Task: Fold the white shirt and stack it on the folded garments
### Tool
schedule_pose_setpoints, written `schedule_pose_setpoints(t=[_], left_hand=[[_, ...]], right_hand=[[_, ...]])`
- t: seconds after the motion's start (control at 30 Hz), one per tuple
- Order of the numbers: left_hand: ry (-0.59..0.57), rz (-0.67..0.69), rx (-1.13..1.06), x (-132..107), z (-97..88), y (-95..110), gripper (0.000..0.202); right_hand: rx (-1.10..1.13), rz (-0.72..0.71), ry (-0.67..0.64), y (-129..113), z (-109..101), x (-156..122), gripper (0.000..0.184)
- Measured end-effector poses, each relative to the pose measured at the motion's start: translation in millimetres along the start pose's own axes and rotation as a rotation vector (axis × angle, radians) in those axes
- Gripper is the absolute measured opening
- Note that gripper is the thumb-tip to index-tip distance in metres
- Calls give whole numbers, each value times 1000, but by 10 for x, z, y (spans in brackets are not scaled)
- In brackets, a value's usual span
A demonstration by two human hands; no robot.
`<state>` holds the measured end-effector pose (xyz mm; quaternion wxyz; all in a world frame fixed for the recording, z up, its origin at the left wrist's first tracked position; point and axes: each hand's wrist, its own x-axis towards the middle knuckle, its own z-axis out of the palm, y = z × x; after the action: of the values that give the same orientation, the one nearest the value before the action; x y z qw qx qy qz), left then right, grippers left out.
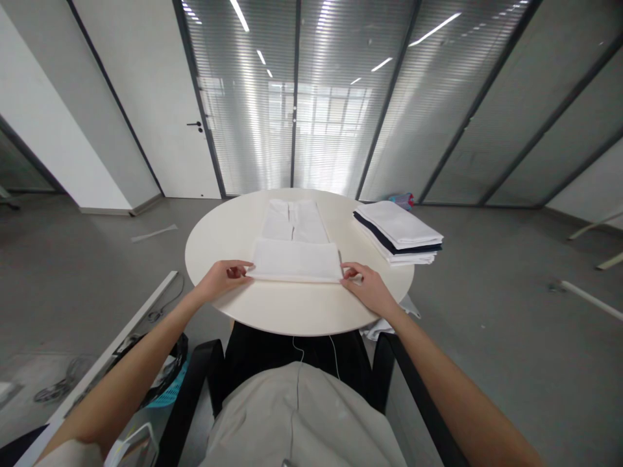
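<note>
A white garment [298, 259] lies on the round table [292, 308] in front of me, its near part folded over into a flat band. The far part shows a dark slit down the middle; I cannot tell what kind of garment it is. My left hand [228, 275] pinches the near left corner of the fold between thumb and fingers. At the opposite corner, my right hand [365, 282] grips the fold's near right edge in the same way. Both hands rest close to the tabletop.
To the right, a stack of folded white and dark cloth [399, 230] overhangs the table edge. White fabric [384, 327] hangs or lies below the table at right. A blue basket [170, 389] with a black bag stands low at left. Chair armrests [195, 389] flank me.
</note>
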<state>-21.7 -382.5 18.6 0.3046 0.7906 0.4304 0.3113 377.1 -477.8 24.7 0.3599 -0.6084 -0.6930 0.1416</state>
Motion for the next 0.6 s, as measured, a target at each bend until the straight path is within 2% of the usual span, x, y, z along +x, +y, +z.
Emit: schedule_pose_setpoints(t=[0.1,0.27,0.43,0.6], left_hand=[[8,-39,-93,-7,15,15,60],[1,-62,-118,-3,20,58,46],[19,-92,-100,3,9,34,36],[15,-130,-150,-9,4,9,41]], right_hand=[[45,35,-20,-9,4,2,36],[130,48,-59,10,4,6,42],[191,66,-77,24,6,28,30],[247,71,-60,39,9,49,35]])
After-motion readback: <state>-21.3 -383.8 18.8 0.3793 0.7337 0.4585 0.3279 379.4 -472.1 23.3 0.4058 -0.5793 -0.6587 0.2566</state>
